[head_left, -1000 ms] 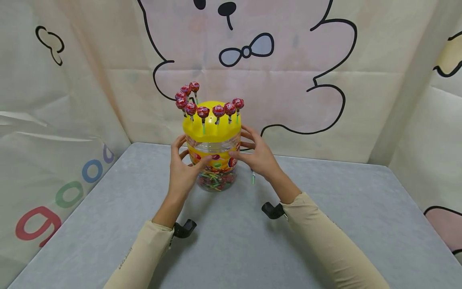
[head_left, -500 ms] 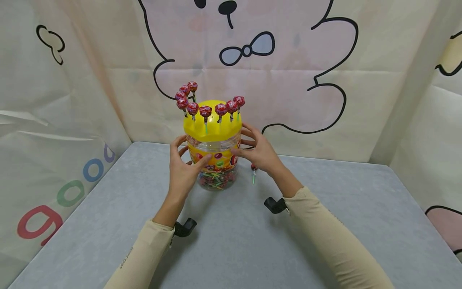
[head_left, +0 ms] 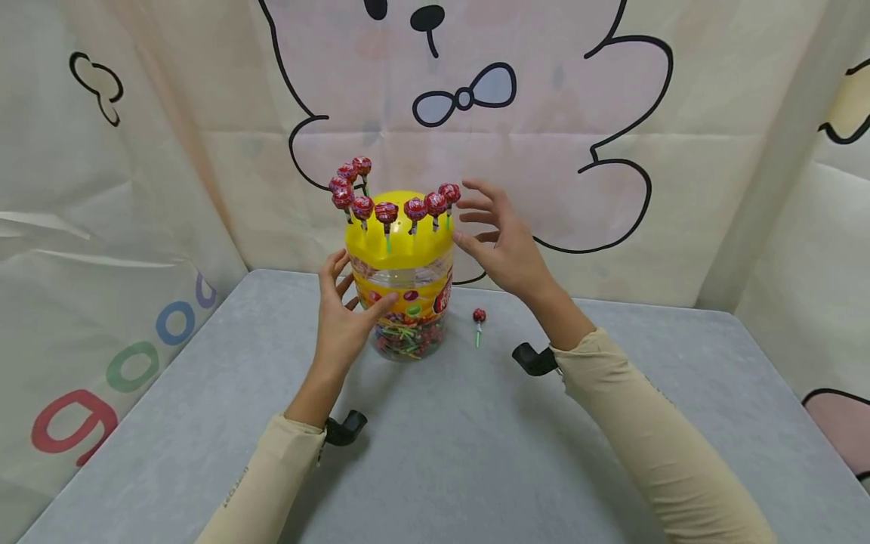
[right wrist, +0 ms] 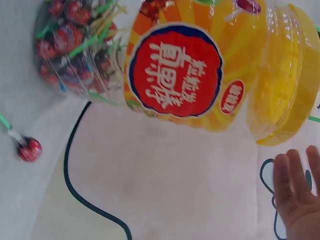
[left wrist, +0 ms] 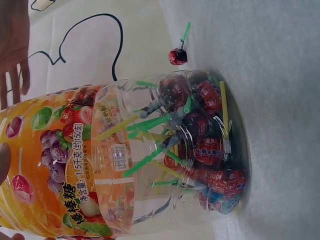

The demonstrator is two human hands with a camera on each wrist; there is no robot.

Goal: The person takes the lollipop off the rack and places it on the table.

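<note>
A clear plastic jar (head_left: 410, 332) with a yellow fruit-print label stands upright on the table, part-filled with wrapped lollipops (left wrist: 210, 150). Several red lollipops (head_left: 387, 212) stick up around the rim of its yellow lid (head_left: 401, 249). My left hand (head_left: 343, 321) holds the jar from the left, thumb across the front of the label and fingers round the side. Beside the lid's right edge my right hand (head_left: 510, 245) is raised with fingers spread, fingertips close to the rightmost lollipop (head_left: 449, 193). No lollipop shows in its fingers in the right wrist view.
One loose red lollipop (head_left: 479, 316) with a green stick lies on the grey table (head_left: 435, 461), right of the jar. Behind rises a pale curtain (head_left: 714, 189) with cartoon outlines. Black camera mounts (head_left: 533, 360) hang at both wrists.
My right hand has left the jar's right side and moved up beside the lid, uncovering the loose lollipop. The jar turned slightly at first; my left hand stays on it.
</note>
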